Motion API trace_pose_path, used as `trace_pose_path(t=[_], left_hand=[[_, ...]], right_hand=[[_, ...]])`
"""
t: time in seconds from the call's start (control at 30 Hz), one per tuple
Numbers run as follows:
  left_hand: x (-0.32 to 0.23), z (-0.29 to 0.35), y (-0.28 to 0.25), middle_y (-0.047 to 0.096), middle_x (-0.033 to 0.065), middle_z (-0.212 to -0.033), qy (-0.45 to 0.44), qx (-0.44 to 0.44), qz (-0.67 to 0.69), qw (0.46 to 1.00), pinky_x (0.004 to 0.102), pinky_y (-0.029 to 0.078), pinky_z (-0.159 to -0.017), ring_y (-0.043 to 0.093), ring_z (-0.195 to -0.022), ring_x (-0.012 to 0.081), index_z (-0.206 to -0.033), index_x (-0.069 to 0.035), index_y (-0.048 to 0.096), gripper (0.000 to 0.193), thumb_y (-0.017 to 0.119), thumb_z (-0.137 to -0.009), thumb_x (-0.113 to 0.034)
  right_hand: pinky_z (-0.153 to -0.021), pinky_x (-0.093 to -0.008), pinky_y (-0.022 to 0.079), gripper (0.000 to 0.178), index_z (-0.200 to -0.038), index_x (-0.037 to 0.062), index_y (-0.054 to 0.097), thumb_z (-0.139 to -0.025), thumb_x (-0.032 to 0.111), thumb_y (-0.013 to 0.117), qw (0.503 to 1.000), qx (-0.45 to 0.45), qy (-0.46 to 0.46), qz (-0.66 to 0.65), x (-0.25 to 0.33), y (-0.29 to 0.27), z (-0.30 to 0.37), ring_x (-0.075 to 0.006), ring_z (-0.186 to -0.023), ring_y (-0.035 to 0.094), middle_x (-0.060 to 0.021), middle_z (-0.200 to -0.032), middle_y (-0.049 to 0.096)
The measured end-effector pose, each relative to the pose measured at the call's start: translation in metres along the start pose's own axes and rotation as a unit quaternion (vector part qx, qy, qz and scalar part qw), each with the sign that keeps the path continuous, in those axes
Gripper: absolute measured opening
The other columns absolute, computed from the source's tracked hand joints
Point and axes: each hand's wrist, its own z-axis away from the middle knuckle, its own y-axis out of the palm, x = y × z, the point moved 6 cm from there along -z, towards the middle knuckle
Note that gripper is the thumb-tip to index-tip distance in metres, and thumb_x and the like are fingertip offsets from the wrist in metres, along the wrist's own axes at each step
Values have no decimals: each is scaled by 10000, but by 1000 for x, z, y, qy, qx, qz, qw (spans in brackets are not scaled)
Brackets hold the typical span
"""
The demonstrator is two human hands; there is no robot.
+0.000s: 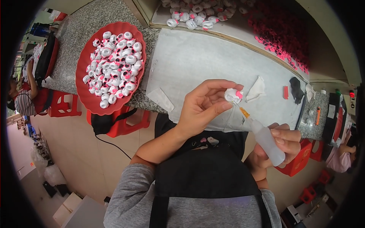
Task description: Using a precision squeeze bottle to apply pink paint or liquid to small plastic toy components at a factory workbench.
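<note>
Nozzle tip touching the small white-and-pink piece [233, 95], pinched in the left hand [201, 108] fingertips above the near table [197, 64] edge. Right hand [279, 146] wraps the squeeze bottle [266, 140]; gentle pressure seems wise. Red tray [85, 91] of pieces sits far left.

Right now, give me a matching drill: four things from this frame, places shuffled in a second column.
Things:
1. white piece
2. squeeze bottle
3. red tray
4. cloth

Places:
A. on the sheet, just right of the left hand
B. left end of the counter, full of white and pink pieces
C. in the left hand's fingertips
D. in the right hand, nozzle toward the piece

Pairs: 1-C, 2-D, 3-B, 4-A
</note>
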Motion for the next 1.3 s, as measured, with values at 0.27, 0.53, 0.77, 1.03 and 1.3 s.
trace_pose_path(t=[0.27, 0.53, 0.77, 1.03, 1.3], left_hand=[[1, 1, -2, 464, 204, -1040, 3, -5, -12, 1000, 310, 402, -807, 495, -929, 200, -1022, 16, 403, 311, 497, -726, 32], [2, 0, -2, 466, 203, -1030, 6, -6, -14, 1000, 350, 417, -808, 491, -935, 211, -1017, 17, 405, 307, 503, -726, 19], [3, 0, -2, 473, 203, -1022, -3, -1, -2, 1000, 346, 418, -808, 490, -941, 212, -1018, 16, 406, 309, 505, -726, 15], [5, 0, -1, 474, 198, -1028, -15, -2, 8, 1000, 322, 410, -806, 485, -952, 205, -1024, 21, 404, 323, 508, -719, 27], [6, 1, -1, 479, 189, -1028, -19, 2, 12, 1000, 301, 376, -826, 480, -954, 195, -1024, 19, 412, 327, 511, -713, 34]], right_hand=[[-433, -197, 333, 371, -810, 52, 411, -609, 187, 692, 999, -15, -39, 20, 1, 2, 1, -107, -513, 382, -74, -754, 425], [-434, -205, 332, 372, -810, 54, 410, -603, 183, 691, 999, -18, -37, 31, 2, -2, 1, -107, -513, 376, -75, -750, 423], [-441, -209, 336, 376, -818, 54, 399, -609, 181, 685, 997, -31, -49, 45, 3, -4, 1, -111, -517, 371, -74, -757, 421], [-437, -208, 335, 369, -819, 59, 394, -614, 169, 681, 998, -24, -48, 35, 3, -1, 1, -111, -519, 367, -75, -766, 421], [-468, -222, 399, 465, -878, 116, 398, -552, 119, 729, 999, 36, 2, 27, 4, 0, -1, -117, -546, 430, -40, -837, 428]])
